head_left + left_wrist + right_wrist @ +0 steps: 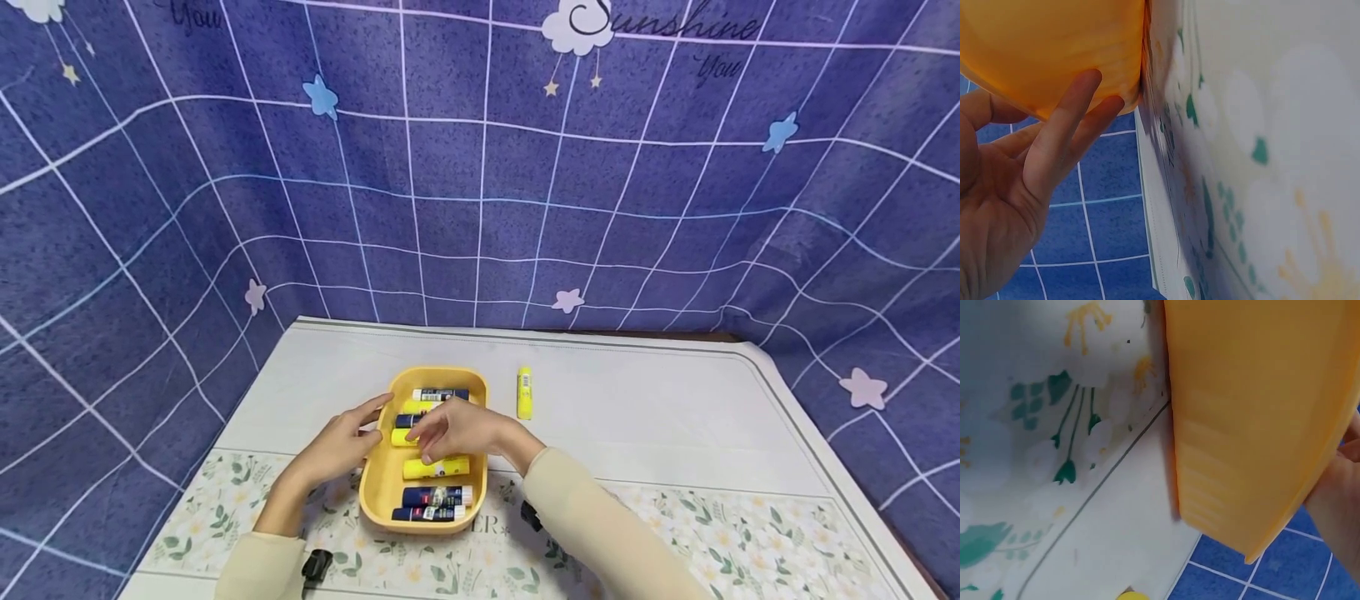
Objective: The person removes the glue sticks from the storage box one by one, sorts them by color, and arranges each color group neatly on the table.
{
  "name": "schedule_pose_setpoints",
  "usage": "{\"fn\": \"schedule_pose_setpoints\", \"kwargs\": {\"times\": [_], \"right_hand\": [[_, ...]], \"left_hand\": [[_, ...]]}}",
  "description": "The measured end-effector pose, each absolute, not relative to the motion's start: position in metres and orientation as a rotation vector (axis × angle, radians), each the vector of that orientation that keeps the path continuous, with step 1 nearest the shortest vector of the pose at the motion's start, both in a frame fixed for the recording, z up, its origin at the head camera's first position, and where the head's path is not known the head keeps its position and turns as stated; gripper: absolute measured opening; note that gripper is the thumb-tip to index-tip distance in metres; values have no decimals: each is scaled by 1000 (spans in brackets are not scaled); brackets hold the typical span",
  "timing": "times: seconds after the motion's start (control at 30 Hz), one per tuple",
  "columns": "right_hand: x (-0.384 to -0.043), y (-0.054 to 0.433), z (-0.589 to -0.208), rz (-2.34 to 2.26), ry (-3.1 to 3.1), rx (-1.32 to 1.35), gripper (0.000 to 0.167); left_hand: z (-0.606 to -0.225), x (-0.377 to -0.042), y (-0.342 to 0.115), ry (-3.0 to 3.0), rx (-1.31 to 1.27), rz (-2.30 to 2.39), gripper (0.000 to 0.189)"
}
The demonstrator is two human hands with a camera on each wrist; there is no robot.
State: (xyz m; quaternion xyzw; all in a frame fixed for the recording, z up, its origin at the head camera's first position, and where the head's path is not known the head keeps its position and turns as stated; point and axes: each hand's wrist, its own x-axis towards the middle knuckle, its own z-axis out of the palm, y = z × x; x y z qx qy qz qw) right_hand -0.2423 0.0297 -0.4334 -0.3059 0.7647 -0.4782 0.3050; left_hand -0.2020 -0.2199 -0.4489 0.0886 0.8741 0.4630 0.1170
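Note:
A yellow plastic basket (375, 492) on the table holds several glue sticks, some yellow and some dark blue with white caps. My left hand (341, 443) is at its left side; in the left wrist view straight fingers (1063, 125) lie along the outer wall. My right hand (457, 429) reaches in over the right rim, thumb and index finger apart. Its fingertips are close over a yellow glue stick (402, 437) that the hand partly covers, and just above another yellow glue stick (437, 468). Nearer the front lie two dark blue glue sticks (431, 497).
One yellow glue stick (524, 393) lies on the table to the right of the basket. A flower-printed cover (720, 521) spreads over the front of the table. Blue gridded cloth (480, 167) hangs behind and at both sides.

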Motion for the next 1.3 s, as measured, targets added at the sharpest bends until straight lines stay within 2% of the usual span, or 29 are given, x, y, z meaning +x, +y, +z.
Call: {"fn": "schedule_pose_setpoints", "kwargs": {"times": [0.37, 0.7, 1.07, 1.3], "right_hand": [[-234, 16, -427, -817, 2311, -765, 41], [-226, 10, -429, -644, 2418, -798, 43], [-233, 30, -430, -1246, 2152, -759, 42], [-242, 45, -421, -1517, 2152, -625, 46]], "left_hand": [[-450, -203, -221, 2537, 268, 1384, 63], [-451, -203, -222, 2518, 262, 1405, 63], [-454, -202, -220, 2562, 268, 1353, 63], [-451, -203, -220, 2557, 257, 1369, 63]]}}
